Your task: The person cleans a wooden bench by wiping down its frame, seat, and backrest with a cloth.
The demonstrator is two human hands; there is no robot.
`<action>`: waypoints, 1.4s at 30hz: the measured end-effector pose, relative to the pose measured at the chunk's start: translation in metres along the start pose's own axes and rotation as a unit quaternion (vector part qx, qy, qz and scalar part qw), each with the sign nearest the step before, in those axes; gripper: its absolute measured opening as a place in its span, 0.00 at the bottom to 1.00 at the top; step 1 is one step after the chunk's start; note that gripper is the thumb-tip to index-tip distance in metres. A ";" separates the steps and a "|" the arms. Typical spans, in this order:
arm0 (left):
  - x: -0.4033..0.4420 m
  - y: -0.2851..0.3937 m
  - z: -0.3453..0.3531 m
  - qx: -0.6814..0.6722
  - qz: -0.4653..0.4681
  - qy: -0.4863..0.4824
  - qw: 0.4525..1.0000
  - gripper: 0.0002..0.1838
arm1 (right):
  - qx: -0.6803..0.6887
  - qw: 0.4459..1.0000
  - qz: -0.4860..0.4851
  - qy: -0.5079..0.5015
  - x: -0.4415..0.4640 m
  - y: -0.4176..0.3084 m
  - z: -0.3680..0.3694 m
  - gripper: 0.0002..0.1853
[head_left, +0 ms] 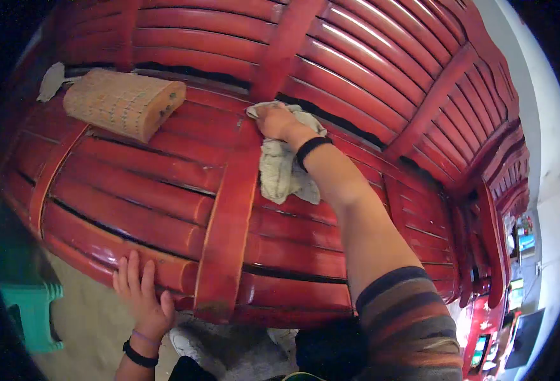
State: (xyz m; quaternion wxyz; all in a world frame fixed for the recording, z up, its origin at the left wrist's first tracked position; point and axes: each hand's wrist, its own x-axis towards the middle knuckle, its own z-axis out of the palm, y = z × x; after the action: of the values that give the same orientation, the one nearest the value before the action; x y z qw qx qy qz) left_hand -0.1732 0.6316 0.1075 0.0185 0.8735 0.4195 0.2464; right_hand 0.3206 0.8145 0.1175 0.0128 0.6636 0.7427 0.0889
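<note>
Red bench (226, 235), cloth (283, 174) under right grip (278, 122)

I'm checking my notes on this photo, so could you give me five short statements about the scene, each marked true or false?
1. The right hand holds a crumpled, pale grey-green fabric cloth on a glossy red slatted wooden bench. True.
2. A tan, woven-looking block lies on the bench, left of the cloth in the picture. True.
3. The left hand grips the block. False: its spread fingers are at the bench's front edge.
4. A green plastic stool stands on top of the bench. False: it is on the floor, at the picture's lower left.
5. A black band circles each wrist. True.
</note>
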 end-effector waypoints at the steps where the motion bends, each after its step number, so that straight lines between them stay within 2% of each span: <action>1: 0.001 0.002 -0.002 0.008 -0.005 -0.006 1.000 0.30 | 0.027 0.999 0.015 -0.006 -0.010 -0.001 -0.012 0.16; 2: 0.001 0.002 -0.003 0.007 -0.003 -0.011 1.000 0.30 | 0.054 0.998 0.028 -0.010 -0.018 -0.001 -0.019 0.16; 3: 0.001 0.002 -0.004 0.006 -0.003 -0.015 1.000 0.30 | 0.048 0.998 0.035 0.039 -0.034 0.016 -0.004 0.15; 4: 0.001 0.001 -0.004 0.007 -0.006 -0.019 1.000 0.31 | 0.010 0.998 0.027 0.047 -0.052 0.043 0.022 0.15; 6: 0.002 0.001 -0.004 0.010 0.002 -0.013 1.000 0.30 | -0.016 0.994 0.104 0.024 -0.092 0.065 0.019 0.14; 7: 0.002 0.002 -0.004 0.012 0.004 -0.011 1.000 0.30 | -0.004 0.982 0.189 -0.006 -0.113 0.058 0.000 0.15; 10: 0.002 0.004 -0.003 0.013 0.000 -0.004 1.000 0.30 | 0.048 0.947 0.295 -0.117 -0.121 0.067 -0.016 0.22; 11: 0.002 0.004 -0.003 0.015 -0.004 -0.004 1.000 0.30 | 0.003 0.988 0.155 -0.002 -0.123 0.073 -0.003 0.22; 14: 0.003 0.005 -0.002 0.018 -0.004 -0.007 1.000 0.30 | 0.076 0.959 0.146 0.232 -0.093 0.055 0.012 0.19; 18: 0.001 0.003 0.000 0.021 -0.002 -0.007 1.000 0.31 | 0.126 0.964 0.106 0.207 -0.036 0.036 0.005 0.20; 21: 0.000 0.003 -0.001 0.027 0.002 -0.011 1.000 0.31 | 0.119 0.969 0.107 0.187 -0.016 0.027 0.012 0.17; 24: 0.001 0.003 -0.005 0.021 0.004 -0.021 1.000 0.31 | -0.011 0.990 0.041 0.138 -0.026 0.042 0.033 0.12; 25: 0.002 0.003 -0.006 0.019 0.004 -0.023 1.000 0.31 | 0.008 0.980 0.145 0.133 -0.040 0.020 -0.004 0.11; 28: 0.003 0.004 -0.009 0.017 -0.001 -0.034 0.999 0.30 | -0.072 0.978 0.181 0.071 -0.068 0.008 -0.059 0.15; 31: 0.002 0.005 -0.009 0.020 0.002 -0.028 0.999 0.30 | 0.104 0.907 0.306 0.272 -0.082 0.054 -0.039 0.21; 32: 0.001 0.005 -0.008 0.021 0.001 -0.025 0.999 0.30 | 0.103 0.895 0.329 0.284 -0.089 0.069 -0.044 0.24; 33: 0.001 0.004 -0.006 0.023 0.002 -0.021 1.000 0.30 | 0.354 0.771 0.369 0.379 -0.089 0.071 -0.035 0.24; 34: 0.001 0.004 -0.005 0.024 0.004 -0.018 1.000 0.30 | 0.573 0.579 0.378 0.440 -0.089 0.063 -0.037 0.25; 37: 0.001 0.003 -0.003 0.018 0.004 -0.009 1.000 0.30 | 0.404 0.720 0.347 0.445 -0.079 0.088 0.005 0.25; 38: 0.001 0.003 -0.002 0.018 0.002 -0.007 1.000 0.30 | 0.382 0.738 0.364 0.420 -0.071 0.084 0.008 0.25; 40: 0.000 0.003 -0.001 0.014 -0.002 -0.005 1.000 0.30 | 0.321 0.813 0.360 0.325 -0.052 0.078 0.013 0.23; 42: 0.001 0.003 0.000 0.020 0.003 0.000 1.000 0.30 | 0.358 0.841 0.286 0.288 -0.032 0.055 0.009 0.23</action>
State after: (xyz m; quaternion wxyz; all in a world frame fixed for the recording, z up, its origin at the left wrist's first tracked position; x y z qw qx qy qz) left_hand -0.1706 0.6301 0.1088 0.0003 0.8749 0.4217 0.2382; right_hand 0.3796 0.7894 0.1135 -0.4665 0.7493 0.4700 0.0036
